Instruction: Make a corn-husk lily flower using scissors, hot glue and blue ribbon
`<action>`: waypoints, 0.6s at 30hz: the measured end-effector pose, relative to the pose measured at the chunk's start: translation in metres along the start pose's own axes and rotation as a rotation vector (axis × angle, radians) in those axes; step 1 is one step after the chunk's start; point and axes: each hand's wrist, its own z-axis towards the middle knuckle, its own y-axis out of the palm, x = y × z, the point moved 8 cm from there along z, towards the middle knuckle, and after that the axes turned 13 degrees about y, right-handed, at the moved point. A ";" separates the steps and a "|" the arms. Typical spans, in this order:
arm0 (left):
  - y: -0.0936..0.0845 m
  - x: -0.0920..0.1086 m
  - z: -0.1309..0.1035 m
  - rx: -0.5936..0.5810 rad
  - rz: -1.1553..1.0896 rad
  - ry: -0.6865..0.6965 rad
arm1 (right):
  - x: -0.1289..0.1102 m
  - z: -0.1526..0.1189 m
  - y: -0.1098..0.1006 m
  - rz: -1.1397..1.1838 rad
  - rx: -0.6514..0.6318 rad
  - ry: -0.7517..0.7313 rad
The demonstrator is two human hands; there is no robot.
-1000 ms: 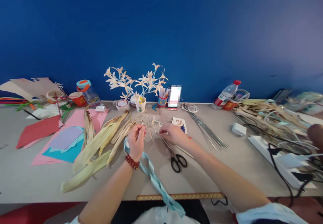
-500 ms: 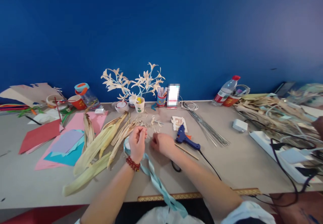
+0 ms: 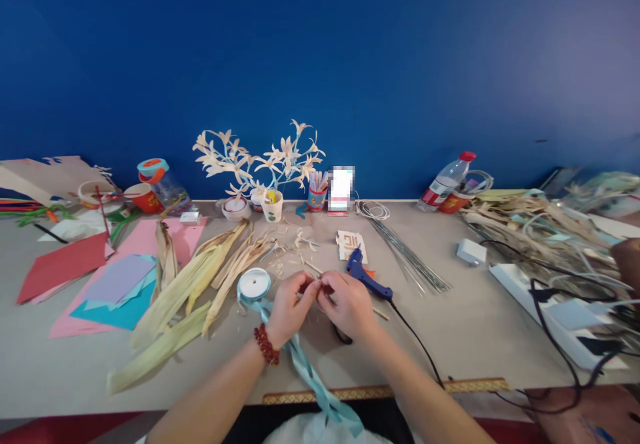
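Note:
Above the tabletop, my left hand (image 3: 289, 307), with a red bead bracelet at the wrist, meets my right hand (image 3: 347, 304) fingertip to fingertip. Both are closed in a pinch; anything between the fingers is too small or hidden to name. Left of them lies a white spool (image 3: 254, 284) of light blue ribbon (image 3: 313, 374), which trails under my left wrist toward my lap. A blue glue gun (image 3: 369, 274) rests by my right hand, beside a patterned white card (image 3: 346, 243). A thin wooden stick (image 3: 381, 314) shows past the right hand, partly hidden.
Dried corn husks (image 3: 173, 314) and coloured paper (image 3: 117, 297) spread on the left. Behind stand husk flowers (image 3: 287, 151) in a white cup (image 3: 273, 211) and a lit phone (image 3: 341, 189). Metal wires (image 3: 413, 257), a bottle (image 3: 445, 184) and a power strip (image 3: 535, 314) lie rightward.
My hands have come together from slightly apart and moved nearer to me, the left one turning inward. The ribbon spool now shows fully. The view has shifted a little.

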 end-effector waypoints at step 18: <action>-0.004 -0.019 0.000 0.158 -0.383 -0.149 | 0.027 -0.007 -0.006 0.474 -0.161 0.203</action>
